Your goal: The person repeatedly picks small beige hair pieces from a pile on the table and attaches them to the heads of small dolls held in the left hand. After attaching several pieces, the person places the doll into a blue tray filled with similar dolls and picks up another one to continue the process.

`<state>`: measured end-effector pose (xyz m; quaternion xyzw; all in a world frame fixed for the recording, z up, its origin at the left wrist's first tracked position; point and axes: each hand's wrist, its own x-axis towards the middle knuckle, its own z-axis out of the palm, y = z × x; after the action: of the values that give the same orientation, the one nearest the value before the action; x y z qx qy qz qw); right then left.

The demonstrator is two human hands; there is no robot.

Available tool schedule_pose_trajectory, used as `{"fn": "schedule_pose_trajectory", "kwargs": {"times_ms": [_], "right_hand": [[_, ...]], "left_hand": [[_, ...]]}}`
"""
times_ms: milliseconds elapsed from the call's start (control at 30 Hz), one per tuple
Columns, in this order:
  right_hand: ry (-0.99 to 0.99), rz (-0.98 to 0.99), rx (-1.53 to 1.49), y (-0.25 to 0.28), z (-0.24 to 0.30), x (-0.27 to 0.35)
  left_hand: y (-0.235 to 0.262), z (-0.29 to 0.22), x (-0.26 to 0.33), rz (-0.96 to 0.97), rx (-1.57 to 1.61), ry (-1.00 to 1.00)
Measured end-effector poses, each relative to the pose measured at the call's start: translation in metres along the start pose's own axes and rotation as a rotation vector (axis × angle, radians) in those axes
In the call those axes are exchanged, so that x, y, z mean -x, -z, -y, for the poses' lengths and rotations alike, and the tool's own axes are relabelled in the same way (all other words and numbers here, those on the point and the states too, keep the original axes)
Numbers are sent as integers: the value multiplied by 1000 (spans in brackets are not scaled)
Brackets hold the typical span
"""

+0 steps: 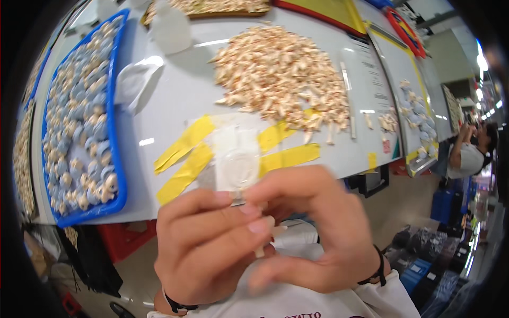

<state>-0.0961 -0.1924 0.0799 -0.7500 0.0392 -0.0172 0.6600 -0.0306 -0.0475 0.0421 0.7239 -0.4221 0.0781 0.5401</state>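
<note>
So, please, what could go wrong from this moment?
The small piece at the left hand might slip and drop off the table, because the hands are near its front edge. The pile lies loose, with no rim around it, so a careless brush could scatter it. The blue tray sits close to the front edge too; a bump might spill its contents.

Small cream-coloured piece (260,250): partly hidden by bare left hand (204,241); shape unclear.
Bare right hand (328,225): blurred at the thumb.
Yellow, red-rimmed tray (330,12): cut off by top edge.
</note>
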Motion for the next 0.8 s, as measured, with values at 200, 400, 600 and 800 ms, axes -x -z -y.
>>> {"fn": "schedule_pose_trajectory", "kwargs": {"times_ms": [200,400,600,800], "right_hand": [[-80,-514,435,102,8,24],[-304,-662,1125,259,-36,74],[-99,-516,1124,207,-21,28],[-98,-285,928,148,-30,-9]], "left_hand": [[48,14,-6,-82,-570,191],[145,72,4,132,-889,455],[160,77,6,125,-798,626],[183,99,5,55,-799,656]]}}
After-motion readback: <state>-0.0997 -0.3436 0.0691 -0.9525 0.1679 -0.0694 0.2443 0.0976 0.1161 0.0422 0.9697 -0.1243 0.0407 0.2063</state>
